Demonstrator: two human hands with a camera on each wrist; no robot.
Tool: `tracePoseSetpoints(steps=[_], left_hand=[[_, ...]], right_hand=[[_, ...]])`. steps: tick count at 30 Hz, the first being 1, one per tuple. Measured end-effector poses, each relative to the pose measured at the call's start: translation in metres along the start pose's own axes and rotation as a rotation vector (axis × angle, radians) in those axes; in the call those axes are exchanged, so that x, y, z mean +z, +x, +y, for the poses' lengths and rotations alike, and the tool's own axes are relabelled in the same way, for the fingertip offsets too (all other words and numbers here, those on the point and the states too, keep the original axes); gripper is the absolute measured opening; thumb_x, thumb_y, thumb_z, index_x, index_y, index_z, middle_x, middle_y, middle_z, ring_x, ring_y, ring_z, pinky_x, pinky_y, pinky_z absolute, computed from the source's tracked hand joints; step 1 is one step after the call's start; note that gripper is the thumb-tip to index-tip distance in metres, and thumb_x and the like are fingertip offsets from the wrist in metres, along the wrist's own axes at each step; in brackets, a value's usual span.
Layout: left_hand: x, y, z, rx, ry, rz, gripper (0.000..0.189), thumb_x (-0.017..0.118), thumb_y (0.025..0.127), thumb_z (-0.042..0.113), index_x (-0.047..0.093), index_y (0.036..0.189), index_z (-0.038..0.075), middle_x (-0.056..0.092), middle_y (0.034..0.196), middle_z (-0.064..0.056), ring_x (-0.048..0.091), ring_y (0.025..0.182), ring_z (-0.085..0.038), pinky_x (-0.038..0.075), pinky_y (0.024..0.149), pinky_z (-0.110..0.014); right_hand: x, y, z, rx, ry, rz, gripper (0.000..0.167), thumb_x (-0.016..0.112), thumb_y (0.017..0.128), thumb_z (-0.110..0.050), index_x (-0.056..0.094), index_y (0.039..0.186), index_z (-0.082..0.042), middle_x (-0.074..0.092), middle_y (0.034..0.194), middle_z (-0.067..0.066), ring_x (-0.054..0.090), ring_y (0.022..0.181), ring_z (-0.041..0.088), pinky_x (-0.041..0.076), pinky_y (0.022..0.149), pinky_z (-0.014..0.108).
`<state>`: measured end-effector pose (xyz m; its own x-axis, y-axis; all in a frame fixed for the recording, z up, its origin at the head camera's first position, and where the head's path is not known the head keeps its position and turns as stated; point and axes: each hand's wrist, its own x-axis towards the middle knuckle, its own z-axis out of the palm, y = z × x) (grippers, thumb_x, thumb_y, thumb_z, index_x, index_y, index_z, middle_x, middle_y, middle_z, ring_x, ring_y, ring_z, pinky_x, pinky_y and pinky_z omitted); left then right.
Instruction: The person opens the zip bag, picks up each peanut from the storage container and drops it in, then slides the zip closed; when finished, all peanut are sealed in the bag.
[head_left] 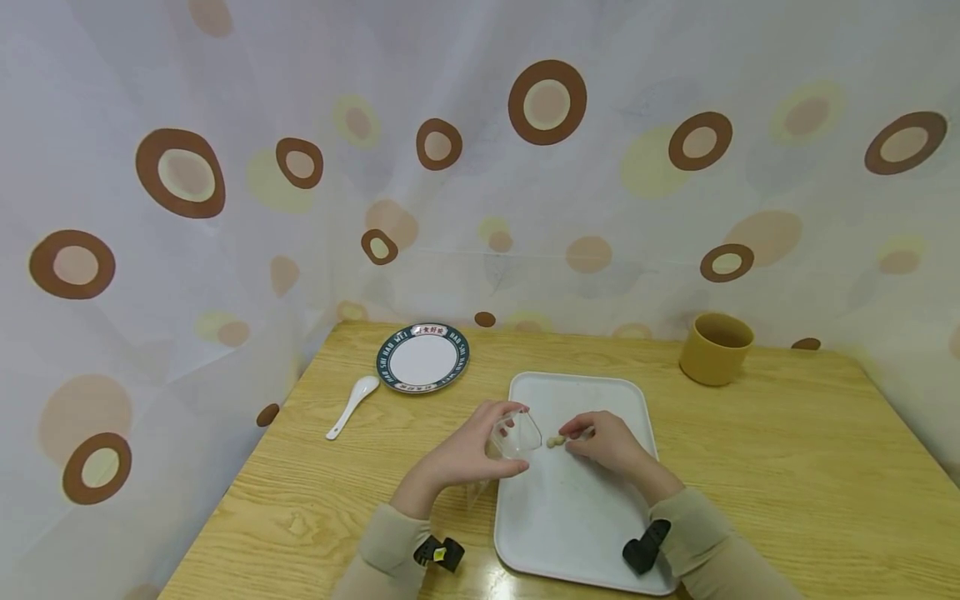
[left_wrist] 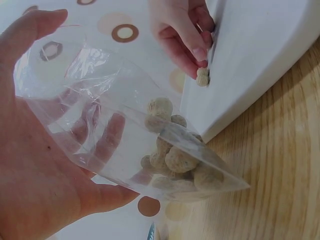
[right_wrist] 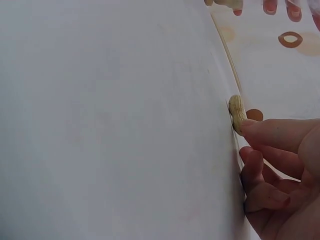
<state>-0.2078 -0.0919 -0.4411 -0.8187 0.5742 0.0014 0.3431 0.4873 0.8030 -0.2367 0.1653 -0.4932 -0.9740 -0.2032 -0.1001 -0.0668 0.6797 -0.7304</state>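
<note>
My left hand [head_left: 468,450] holds a clear plastic bag [head_left: 517,435] at its mouth, thumb and fingers spread around it above the left side of a white tray [head_left: 570,517]. Several unshelled peanuts [left_wrist: 180,159] lie heaped in the bottom of the bag, in the left wrist view. Over the tray, my right hand [head_left: 607,443] pinches one end of a single peanut [right_wrist: 237,115] between its fingertips, low at the tray surface. The other fingers of that hand are curled in beneath.
A white plate [head_left: 422,362] with a dark green lettered rim stands at the back left, beside a white spoon [head_left: 352,406]. At the back right is a mustard-yellow cup [head_left: 715,350]. A patterned curtain [head_left: 480,167] hangs behind the wooden table [head_left: 810,467].
</note>
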Motion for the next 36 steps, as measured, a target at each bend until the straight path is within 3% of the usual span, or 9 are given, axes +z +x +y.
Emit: tracePoseSetpoints(steps=[15,24,36], left_hand=[[0.0,-0.001,0.002,0.005,0.006,0.003,0.073,0.074,0.083,0.037,0.041,0.146,0.019,0.044,0.14,-0.009,0.049,0.122,-0.022,0.042,0.104,-0.047],[0.0,-0.002,0.002,-0.004,-0.004,0.006,0.074,0.074,0.083,0.038,0.04,0.147,0.02,0.042,0.144,-0.01,0.047,0.125,-0.023,0.04,0.106,-0.051],[0.001,0.0,0.006,-0.022,0.01,0.002,0.074,0.073,0.084,0.039,0.039,0.147,0.023,0.04,0.145,-0.01,0.047,0.125,-0.024,0.041,0.105,-0.053]], right_hand=[[0.001,0.0,-0.003,-0.046,-0.035,0.03,0.005,0.077,0.082,-0.012,0.076,0.087,-0.012,0.067,0.083,-0.001,0.053,0.077,0.014,0.042,0.07,0.029],[-0.008,-0.006,-0.007,0.015,0.043,0.008,0.011,0.075,0.086,-0.016,0.076,0.095,-0.011,0.069,0.091,0.002,0.057,0.071,0.015,0.049,0.062,0.028],[-0.041,-0.03,-0.053,-0.118,0.193,0.073,0.017,0.073,0.089,-0.017,0.074,0.102,-0.007,0.071,0.096,0.008,0.055,0.069,0.024,0.044,0.058,0.025]])
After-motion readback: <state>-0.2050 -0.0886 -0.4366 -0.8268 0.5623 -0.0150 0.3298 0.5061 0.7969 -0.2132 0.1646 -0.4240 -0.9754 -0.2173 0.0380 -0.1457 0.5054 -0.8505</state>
